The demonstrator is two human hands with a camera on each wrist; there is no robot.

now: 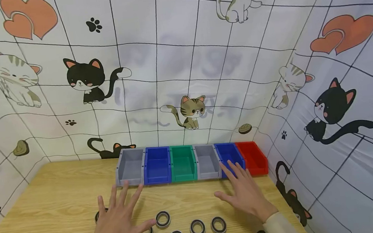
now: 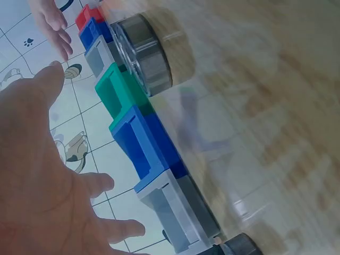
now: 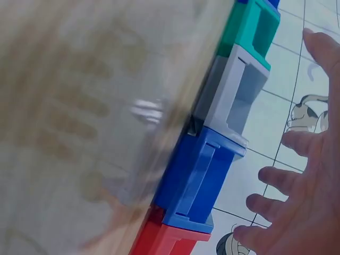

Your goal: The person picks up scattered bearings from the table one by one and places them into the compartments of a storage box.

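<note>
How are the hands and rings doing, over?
Left hand, right hand: fingers spread, holding nothing. Six rings on the table. Left hand partly blocks view of two.

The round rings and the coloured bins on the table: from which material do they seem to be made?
Rings: probably metal, smooth and shiny, since the outer side gleams grey; the dark band on the face may be rubber or plastic. Bins: likely moulded plastic, smooth, judging by each one's even colour and clean edges.

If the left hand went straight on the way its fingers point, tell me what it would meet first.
Probably the leftmost grey bin; height is hard to judge, so the left hand might pass above it toward the cat-print sheet behind.
</note>
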